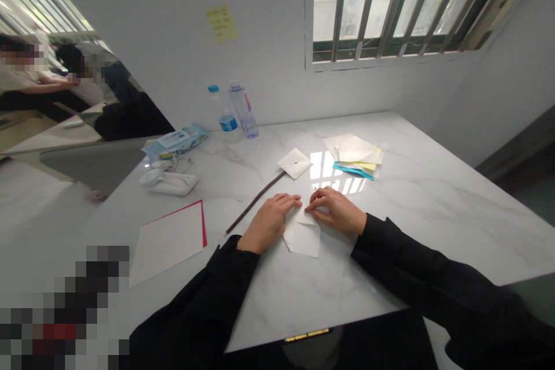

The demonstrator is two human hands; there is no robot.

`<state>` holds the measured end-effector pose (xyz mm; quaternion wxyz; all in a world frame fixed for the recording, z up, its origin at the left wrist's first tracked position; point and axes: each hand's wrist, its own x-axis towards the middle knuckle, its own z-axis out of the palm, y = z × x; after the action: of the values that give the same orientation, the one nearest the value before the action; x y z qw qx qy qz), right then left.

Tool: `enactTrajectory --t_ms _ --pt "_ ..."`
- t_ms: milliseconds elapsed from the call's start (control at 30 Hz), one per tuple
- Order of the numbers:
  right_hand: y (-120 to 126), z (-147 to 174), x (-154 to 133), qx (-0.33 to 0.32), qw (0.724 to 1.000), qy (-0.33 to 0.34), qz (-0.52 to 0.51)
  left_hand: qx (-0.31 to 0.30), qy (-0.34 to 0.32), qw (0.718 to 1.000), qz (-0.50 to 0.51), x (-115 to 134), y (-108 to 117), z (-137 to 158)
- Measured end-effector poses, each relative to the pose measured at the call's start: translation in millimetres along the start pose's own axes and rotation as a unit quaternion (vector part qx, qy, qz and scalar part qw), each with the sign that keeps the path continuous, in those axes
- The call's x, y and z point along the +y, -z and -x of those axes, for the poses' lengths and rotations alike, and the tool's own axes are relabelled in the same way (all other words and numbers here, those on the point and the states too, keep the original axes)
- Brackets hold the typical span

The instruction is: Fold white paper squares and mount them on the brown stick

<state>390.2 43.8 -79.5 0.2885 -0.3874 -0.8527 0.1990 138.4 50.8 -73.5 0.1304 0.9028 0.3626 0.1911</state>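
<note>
A partly folded sheet of white paper (304,240) lies on the marble-patterned table in front of me. My left hand (272,218) rests on its left side with the fingers stretched out over the paper. At the upper right of the sheet, the thumb and fingertips of my right hand (333,208) are pinched together on a folded flap. Just beyond the hands is a square folded paper piece (295,163) with a small pin head at its centre and a brown stick (255,202) running from it toward the lower left.
Stacked papers (358,153) in white, yellow and blue lie at the back right. White sheets with a red edge (169,240) are on the left. Two bottles (243,113), a wipes pack (176,141) and a white device (169,182) stand farther back. Two people sit at far left.
</note>
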Motion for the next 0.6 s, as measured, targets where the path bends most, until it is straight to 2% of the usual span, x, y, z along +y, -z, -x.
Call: enactTrajectory --t_ms 200,300,467,533,600 --pt "14 3 -7 -0.071 0.994 -0.075 -0.04 0.002 0.006 1.0 0.001 2 1 0" --pt "24 4 -6 -0.119 0.986 -0.09 -0.075 0.001 0.009 1.0 0.002 3 2 0" --pt "40 5 0 -0.21 0.968 -0.078 -0.118 0.004 0.007 1.0 -0.002 4 3 0" --pt "42 5 0 -0.21 0.969 -0.056 -0.118 0.004 0.008 1.0 -0.01 5 2 1" --pt "41 5 0 -0.183 0.978 -0.034 -0.098 0.003 0.017 1.0 -0.026 6 3 2"
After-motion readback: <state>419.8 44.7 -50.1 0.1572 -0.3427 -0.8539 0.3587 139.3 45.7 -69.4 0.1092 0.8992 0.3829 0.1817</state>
